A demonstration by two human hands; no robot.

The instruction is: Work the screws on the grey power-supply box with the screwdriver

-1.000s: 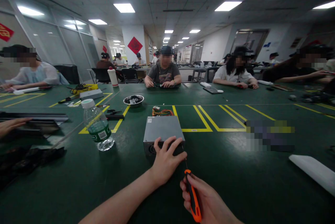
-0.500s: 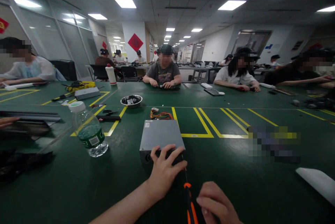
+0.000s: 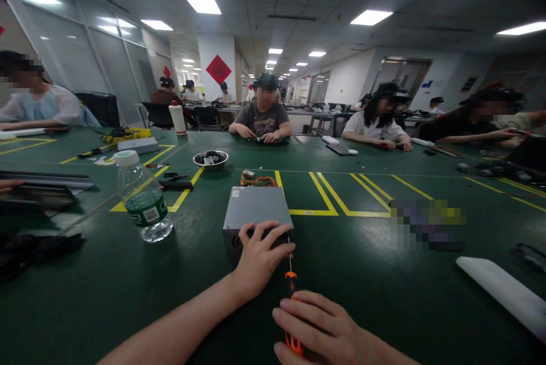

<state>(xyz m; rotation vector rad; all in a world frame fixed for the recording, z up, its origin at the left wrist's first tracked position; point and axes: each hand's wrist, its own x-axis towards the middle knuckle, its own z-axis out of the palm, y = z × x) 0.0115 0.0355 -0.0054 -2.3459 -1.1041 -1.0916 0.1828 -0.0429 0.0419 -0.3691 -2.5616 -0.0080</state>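
Observation:
A grey metal computer power supply (image 3: 257, 206) lies on the green table before me, its coloured cables (image 3: 258, 181) at the far side. My left hand (image 3: 261, 257) grips its near edge, fingers spread over the top. The thumb of that hand is beside the thin shaft of an orange and black screwdriver (image 3: 290, 280). The shaft reaches the box's near right corner; the tip is hard to make out. Around the screwdriver's handle are the fingers of my right hand (image 3: 318, 322), which partly cover it.
Left of the box stands a water bottle (image 3: 147, 206). Beyond are a metal bowl (image 3: 210, 160) with small parts, a white cup (image 3: 178, 119) and yellow tape lines. A white object (image 3: 499, 291) lies at right. Several people sit around, one person (image 3: 265, 117) directly opposite.
My right hand, earlier beside the screwdriver with curled fingers, has moved left onto its handle. My left hand stays on the power supply. The view has shifted slightly.

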